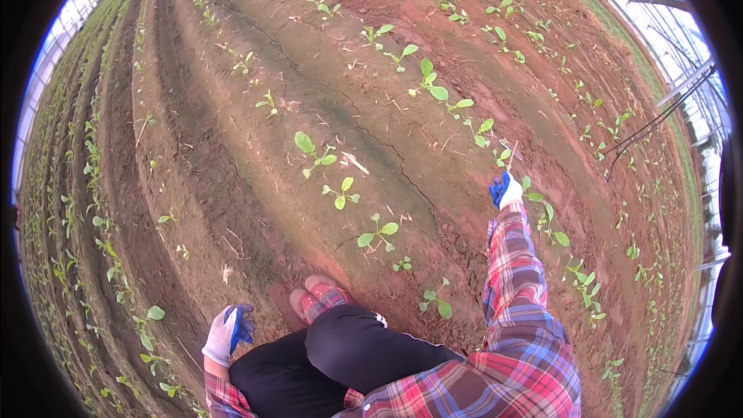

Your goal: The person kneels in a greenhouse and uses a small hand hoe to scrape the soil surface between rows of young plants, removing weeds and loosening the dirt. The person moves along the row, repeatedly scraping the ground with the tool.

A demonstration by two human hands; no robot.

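My right hand (506, 190), in a white glove with blue palm and fingers, reaches out over a row of leafy seedlings. Its fingers close on a thin stick-like tool (513, 155); the tool's exact kind cannot be told. Just beyond the fingers, a small green seedling (501, 157) stands beside the tool's tip. Low on the left, my left hand (231, 330), in a similar glove, hangs beside my knee with its fingers loosely bent and nothing seen in them. Between the hands, another seedling (378, 234) grows on a soil ridge.
Long soil ridges with rows of seedlings (313, 154) run away from me, with furrows between them. My shoes (318, 296) stand on the soil near one row. Dry straw bits lie about. At the right, a dark cable (656, 122) hangs near the greenhouse frame (685, 84).
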